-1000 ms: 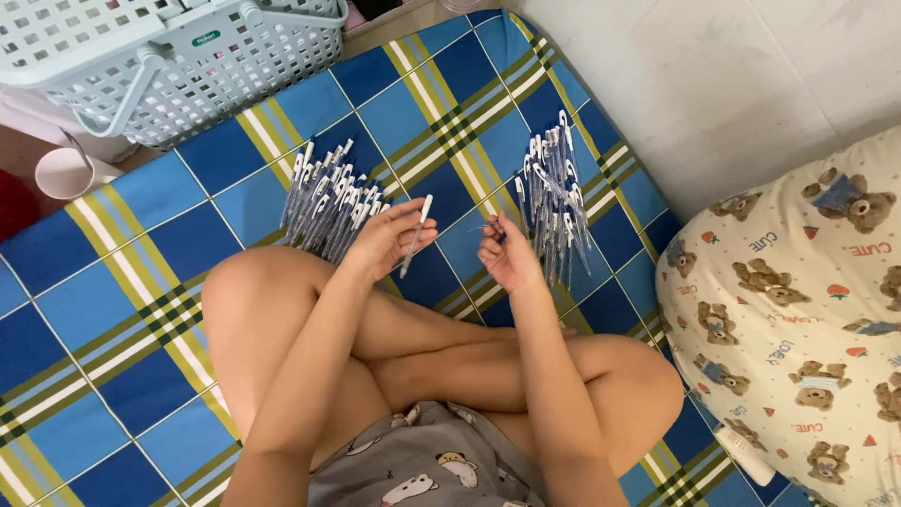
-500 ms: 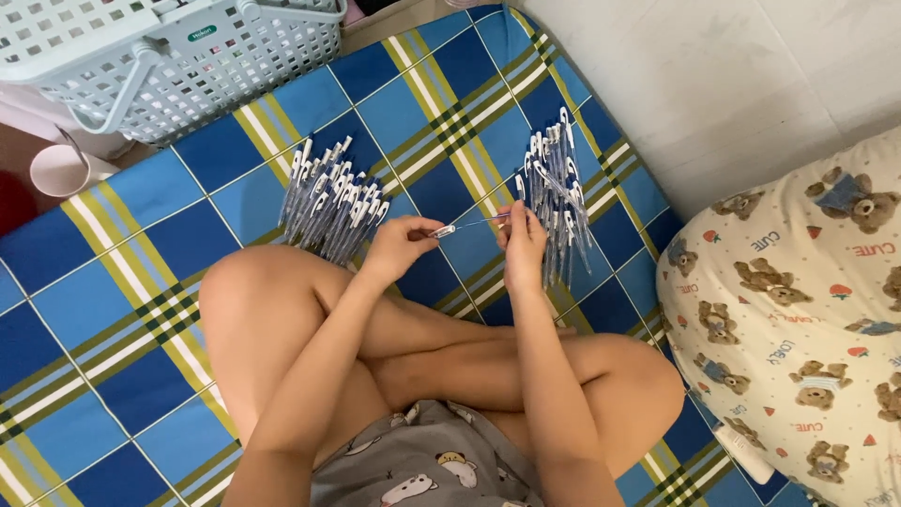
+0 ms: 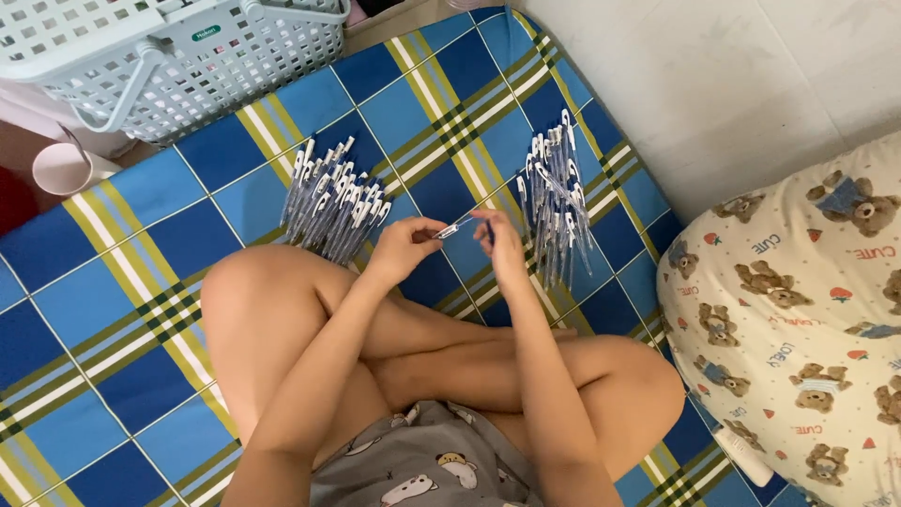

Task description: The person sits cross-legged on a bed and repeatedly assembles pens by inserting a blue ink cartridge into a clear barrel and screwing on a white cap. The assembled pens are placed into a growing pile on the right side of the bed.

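My left hand (image 3: 402,246) and right hand (image 3: 500,246) both pinch one pen (image 3: 458,226) by its ends, at 12 o'clock from my knees; I judge it light, stiff, slippery plastic

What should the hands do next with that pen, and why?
Probably lay the pen on the pile of pens by the right hand. Both hands, left hand too, pinch it between them, and it looks whole, like the pens lying there.
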